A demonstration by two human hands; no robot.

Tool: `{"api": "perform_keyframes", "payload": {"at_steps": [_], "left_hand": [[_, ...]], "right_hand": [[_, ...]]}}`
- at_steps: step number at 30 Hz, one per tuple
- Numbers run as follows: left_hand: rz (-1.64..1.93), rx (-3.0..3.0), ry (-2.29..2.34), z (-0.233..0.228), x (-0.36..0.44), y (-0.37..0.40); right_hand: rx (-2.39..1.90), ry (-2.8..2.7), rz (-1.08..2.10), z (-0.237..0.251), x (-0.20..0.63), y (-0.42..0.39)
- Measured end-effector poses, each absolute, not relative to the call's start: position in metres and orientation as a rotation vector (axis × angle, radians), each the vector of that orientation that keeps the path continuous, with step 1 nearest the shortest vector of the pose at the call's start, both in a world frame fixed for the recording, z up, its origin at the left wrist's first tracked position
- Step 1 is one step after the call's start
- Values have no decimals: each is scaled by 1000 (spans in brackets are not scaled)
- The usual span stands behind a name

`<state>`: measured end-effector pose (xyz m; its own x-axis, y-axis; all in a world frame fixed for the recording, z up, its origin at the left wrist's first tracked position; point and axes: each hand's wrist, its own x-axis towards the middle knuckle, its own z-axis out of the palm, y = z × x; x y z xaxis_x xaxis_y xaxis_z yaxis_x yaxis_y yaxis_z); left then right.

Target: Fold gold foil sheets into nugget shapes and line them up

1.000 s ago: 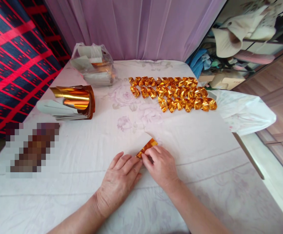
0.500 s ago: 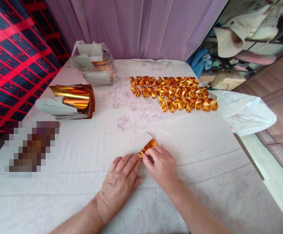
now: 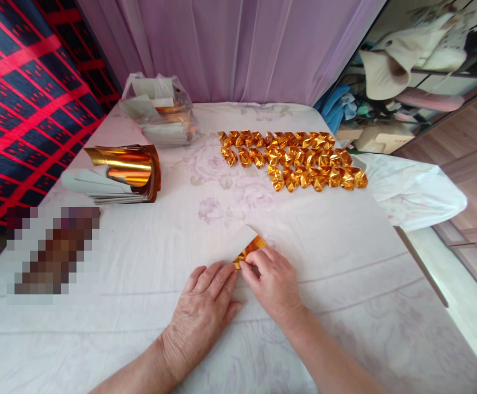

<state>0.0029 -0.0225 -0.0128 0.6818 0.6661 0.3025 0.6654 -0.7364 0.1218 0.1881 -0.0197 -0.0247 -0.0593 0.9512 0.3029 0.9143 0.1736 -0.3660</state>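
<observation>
A sheet of gold foil paper lies on the table in front of me, white side up, with one edge folded over to show a gold strip. My left hand rests flat at its lower left, fingers stretched out over the paper's near edge. With thumb and fingertips, my right hand pinches the gold fold at its lower end; the fingers cover part of the strip. Farther off, several folded gold foil pieces sit in rows.
A curled stack of gold foil sheets stands at the left, with a clear plastic bag of more sheets behind it. A white plastic bag hangs by the table's right edge. A blurred-out patch hides something at the left.
Both hands keep almost the same place and pose on the foil paper. The whole view has shifted very slightly.
</observation>
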Motion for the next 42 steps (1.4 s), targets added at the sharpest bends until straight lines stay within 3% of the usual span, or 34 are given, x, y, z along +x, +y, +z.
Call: {"api": "perform_keyframes", "payload": {"at_steps": [33,42], "left_hand": [[360,2829,1149,-15,2,-22],[349,2835,1177,-10,4,-23]], "right_hand": [[-1750,-1993,88,-24,188,-19],[-1740,-2013,276,-20,194,-20]]}}
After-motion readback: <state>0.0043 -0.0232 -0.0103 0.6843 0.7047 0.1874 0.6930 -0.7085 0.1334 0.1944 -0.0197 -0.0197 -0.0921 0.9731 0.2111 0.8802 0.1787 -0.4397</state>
